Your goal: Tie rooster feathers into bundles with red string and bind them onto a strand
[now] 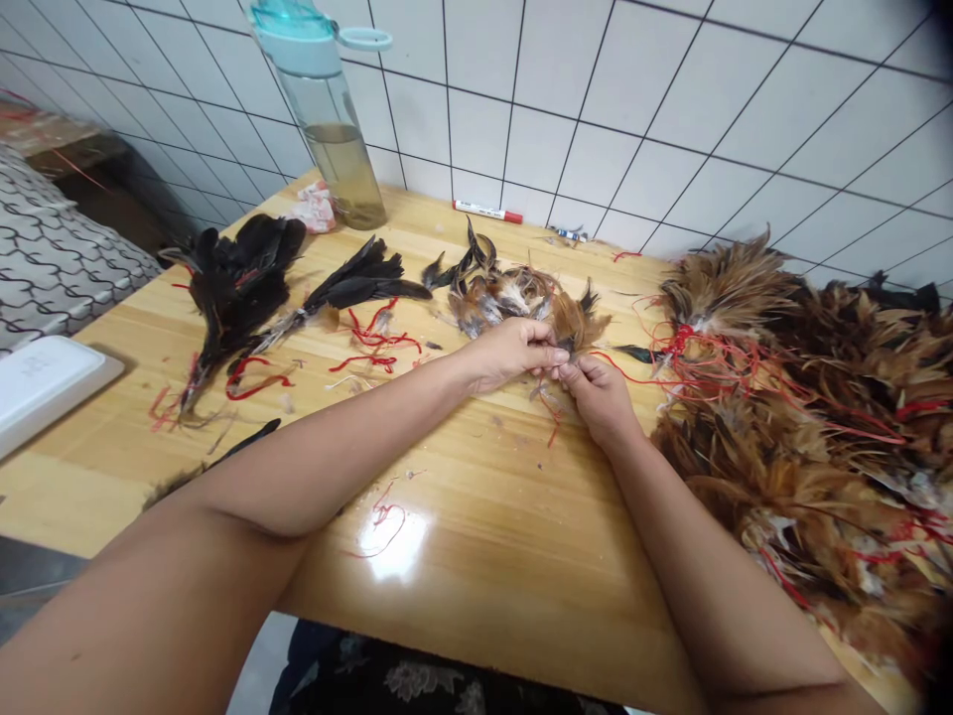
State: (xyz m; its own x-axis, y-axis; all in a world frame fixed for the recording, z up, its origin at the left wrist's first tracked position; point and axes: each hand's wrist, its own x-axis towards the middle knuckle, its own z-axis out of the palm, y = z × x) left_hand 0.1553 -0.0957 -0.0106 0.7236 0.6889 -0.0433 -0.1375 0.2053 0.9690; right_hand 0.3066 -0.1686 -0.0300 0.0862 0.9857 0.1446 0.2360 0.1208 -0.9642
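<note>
My left hand (512,351) and my right hand (598,391) meet at the middle of a wooden table (476,556). Both have their fingers pinched together on the base of a small bundle of brown feathers (513,296) that fans away from me. A thin red thread (552,422) trails from under my fingers onto the wood. What the fingertips grip exactly is partly hidden.
A large heap of brown feathers tied with red thread (811,417) fills the right side. Black feather bundles (238,283) and red thread scraps (376,343) lie at the left. A water bottle (332,119), a red marker (487,211) and a white tray (41,382) stand near the edges.
</note>
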